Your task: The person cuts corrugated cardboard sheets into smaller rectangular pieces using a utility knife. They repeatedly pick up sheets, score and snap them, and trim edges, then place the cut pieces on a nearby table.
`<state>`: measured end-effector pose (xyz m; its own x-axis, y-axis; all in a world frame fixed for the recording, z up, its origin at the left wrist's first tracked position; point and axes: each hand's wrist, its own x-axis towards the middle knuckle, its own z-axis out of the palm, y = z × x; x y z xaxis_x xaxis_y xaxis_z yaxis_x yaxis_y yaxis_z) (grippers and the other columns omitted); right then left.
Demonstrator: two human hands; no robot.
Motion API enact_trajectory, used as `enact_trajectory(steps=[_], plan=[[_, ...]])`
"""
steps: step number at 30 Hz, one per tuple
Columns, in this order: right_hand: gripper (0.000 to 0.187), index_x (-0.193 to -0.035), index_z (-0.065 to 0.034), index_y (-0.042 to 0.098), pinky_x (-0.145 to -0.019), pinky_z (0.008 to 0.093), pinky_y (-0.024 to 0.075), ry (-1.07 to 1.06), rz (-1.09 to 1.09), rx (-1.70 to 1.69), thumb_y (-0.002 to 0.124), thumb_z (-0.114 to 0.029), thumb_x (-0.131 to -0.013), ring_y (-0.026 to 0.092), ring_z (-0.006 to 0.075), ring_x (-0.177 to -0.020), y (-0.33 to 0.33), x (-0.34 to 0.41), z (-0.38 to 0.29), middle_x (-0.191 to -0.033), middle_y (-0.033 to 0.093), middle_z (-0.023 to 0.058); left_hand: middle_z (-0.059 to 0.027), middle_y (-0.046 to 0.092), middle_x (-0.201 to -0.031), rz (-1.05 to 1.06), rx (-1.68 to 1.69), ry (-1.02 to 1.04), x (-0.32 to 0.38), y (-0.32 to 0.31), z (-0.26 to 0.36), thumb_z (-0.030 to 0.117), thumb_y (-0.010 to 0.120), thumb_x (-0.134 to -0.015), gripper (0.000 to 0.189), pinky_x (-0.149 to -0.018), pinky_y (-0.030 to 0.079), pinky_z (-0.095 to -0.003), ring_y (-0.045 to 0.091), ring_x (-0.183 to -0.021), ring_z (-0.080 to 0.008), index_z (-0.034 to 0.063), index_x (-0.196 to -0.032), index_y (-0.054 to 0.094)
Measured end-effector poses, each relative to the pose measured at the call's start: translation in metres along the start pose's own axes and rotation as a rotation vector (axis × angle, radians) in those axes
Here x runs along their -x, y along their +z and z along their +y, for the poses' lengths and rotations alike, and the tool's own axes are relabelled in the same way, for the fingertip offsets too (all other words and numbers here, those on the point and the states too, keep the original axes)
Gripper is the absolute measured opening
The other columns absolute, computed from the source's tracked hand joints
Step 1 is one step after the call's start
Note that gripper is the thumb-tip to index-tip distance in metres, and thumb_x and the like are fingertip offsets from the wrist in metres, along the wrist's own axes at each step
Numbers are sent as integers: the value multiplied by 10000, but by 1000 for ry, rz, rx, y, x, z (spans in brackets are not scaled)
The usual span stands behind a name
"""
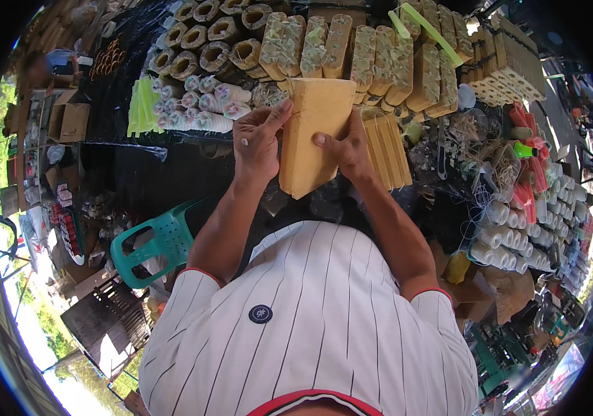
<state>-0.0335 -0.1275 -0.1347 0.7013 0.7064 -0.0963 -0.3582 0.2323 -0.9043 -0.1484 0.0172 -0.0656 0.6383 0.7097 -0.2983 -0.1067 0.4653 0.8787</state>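
Before my chest, both hands hold up a block wrapped in smooth brown paper (317, 130). My left hand (257, 140) is at its upper left edge, with the thumb tip against the corner and the fingers curled; a small white spot shows on this hand. Around the right side goes my right hand (351, 148), its thumb flat on the broad face and the other fingers hidden behind. Just right of that hand stand several flat brown pieces (387, 151) side by side. Behind the block are rows of brown blocks with patterned tops (338, 47).
Hollow brown tubes (216, 54), plastic-wrapped rolls (223, 99) and light green strips (145, 106) lie at the far left. White rolls (514, 229) and a green bottle (525, 150) are at right. A green plastic stool (153, 244) stands left. Another person (60, 65) is at upper left.
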Motion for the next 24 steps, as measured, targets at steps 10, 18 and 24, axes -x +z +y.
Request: enact_trajectory(steps=[10, 18, 24], plan=[[877, -1442, 100, 458, -990, 432, 556, 312, 62, 583, 898, -354, -835, 717, 372, -1131, 34, 5, 39, -1254, 702, 268, -153, 730, -1262, 150, -9, -207, 35, -120, -56, 193, 545, -1125, 377, -893, 595, -323, 731, -1069, -188, -75, -1379, 618], [697, -1386, 58, 594, -990, 445, 538, 250, 109, 1031, 866, -289, -847, 684, 395, -1171, -52, 31, 16, -1259, 687, 259, -174, 753, -1157, -4, -540, -394, 50, -67, -119, 77, 670, -1028, 338, -782, 636, -350, 744, -1012, -199, -113, -1306, 647], [554, -1351, 32, 633, -945, 466, 528, 250, 210, 1221, 836, -188, -885, 660, 411, -1106, -149, 67, 0, -1179, 658, 230, -180, 761, -1025, -197, -676, -378, 55, 7, -189, 115, 740, -974, 282, -730, 627, -368, 758, -886, -235, -86, -1161, 678]])
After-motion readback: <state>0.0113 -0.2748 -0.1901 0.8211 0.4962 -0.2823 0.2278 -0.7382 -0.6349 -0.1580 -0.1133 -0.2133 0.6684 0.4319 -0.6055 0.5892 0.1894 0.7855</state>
